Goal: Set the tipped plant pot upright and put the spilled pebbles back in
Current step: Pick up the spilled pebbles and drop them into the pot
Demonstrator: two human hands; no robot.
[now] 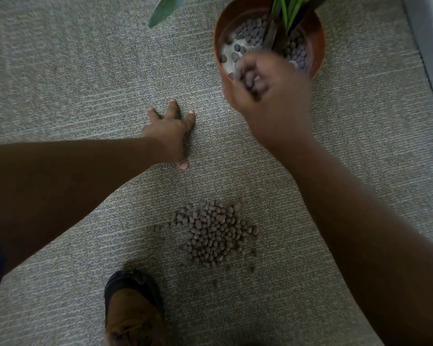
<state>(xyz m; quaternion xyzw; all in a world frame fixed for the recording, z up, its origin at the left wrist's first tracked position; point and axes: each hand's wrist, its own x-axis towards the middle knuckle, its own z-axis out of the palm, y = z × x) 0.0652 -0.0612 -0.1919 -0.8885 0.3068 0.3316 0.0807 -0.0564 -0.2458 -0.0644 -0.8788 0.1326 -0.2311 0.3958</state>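
Grey carpet [85, 71] bears upright pot [221, 71], pebble pile [214, 236], flat left hand [168, 133], sandalled foot [133, 308]

The orange plant pot [319, 36] stands upright on the carpet, green leaves rising from it, brownish-grey pebbles partly covering its pale inside. A loose heap of spilled pebbles [214, 233] lies on the carpet, well apart from it.

The blurred right hand [263, 81] hides the pot's [220, 28] near rim; its plant [289, 11] is cropped.
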